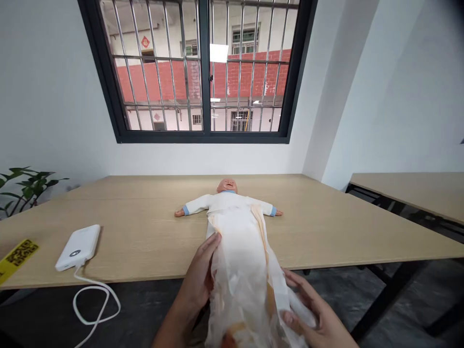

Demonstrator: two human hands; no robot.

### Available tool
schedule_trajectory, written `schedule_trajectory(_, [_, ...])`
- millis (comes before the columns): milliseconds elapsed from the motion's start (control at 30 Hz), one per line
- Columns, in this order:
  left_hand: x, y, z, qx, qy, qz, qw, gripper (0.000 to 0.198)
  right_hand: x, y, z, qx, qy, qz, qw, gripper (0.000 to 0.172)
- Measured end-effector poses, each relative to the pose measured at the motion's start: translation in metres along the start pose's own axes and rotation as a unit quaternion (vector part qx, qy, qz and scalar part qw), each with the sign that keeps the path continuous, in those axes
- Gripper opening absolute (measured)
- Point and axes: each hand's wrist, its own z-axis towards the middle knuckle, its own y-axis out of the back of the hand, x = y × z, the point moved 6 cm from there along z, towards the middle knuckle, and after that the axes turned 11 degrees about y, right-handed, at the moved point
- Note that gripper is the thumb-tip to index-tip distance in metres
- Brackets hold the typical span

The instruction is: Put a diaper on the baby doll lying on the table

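A white diaper (241, 261) with orange markings is stretched out lengthwise before me, its lower end hanging past the table's front edge. My left hand (203, 270) is closed on its left edge, fingertips near the orange trim. On the right side, my right hand (308, 309) grips the diaper's other edge, with a rolled part of it by the fingers. Beyond the diaper, a baby doll (227, 185) lies face up on the table, arms spread, in a white top with blue cuffs. The diaper hides the doll's lower body.
The wooden table (145, 241) reaches back to the wall below a barred window (206, 137). At left lie a white power bank (79, 246) with a white cable (94, 287) hanging off the edge, and a yellow label (18, 258). A plant (29, 188) stands behind them.
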Motion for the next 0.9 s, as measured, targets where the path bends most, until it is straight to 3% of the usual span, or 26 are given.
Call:
schedule_trajectory(167, [-0.001, 0.010, 0.003, -0.024, 0.025, -0.017, 0.999, 0.023, 0.015, -0.006, 0.000, 0.088, 0.017, -0.007, 0.996, 0.080])
schedule_trajectory(333, [-0.007, 0.014, -0.001, -0.018, 0.012, -0.027, 0.999, 0.021, 0.025, -0.018, 0.003, 0.154, 0.014, -0.011, 0.988, 0.045])
schedule_trajectory(400, [-0.007, 0.015, -0.002, -0.012, 0.011, -0.032, 0.999, 0.024, 0.027, -0.020, 0.006, 0.114, 0.035, -0.040, 0.992, 0.041])
schedule_trajectory(500, [-0.002, 0.013, -0.003, 0.000, 0.039, -0.031, 0.999, 0.031, 0.040, -0.016, 0.010, -0.046, 0.084, -0.139, 0.986, 0.042])
schedule_trajectory(567, [0.002, 0.010, -0.005, 0.016, 0.051, -0.034, 0.998, 0.033, 0.058, -0.021, 0.010, -0.107, 0.122, -0.180, 0.970, 0.031])
schedule_trajectory(733, [0.011, -0.001, -0.009, 0.073, 0.045, -0.034, 0.996, 0.038, 0.101, -0.061, 0.014, -0.022, 0.214, -0.197, 0.957, 0.017])
schedule_trajectory(900, [0.015, -0.001, -0.015, 0.068, 0.040, -0.022, 0.997, 0.049, 0.107, -0.084, 0.015, -0.002, 0.245, -0.198, 0.949, 0.028])
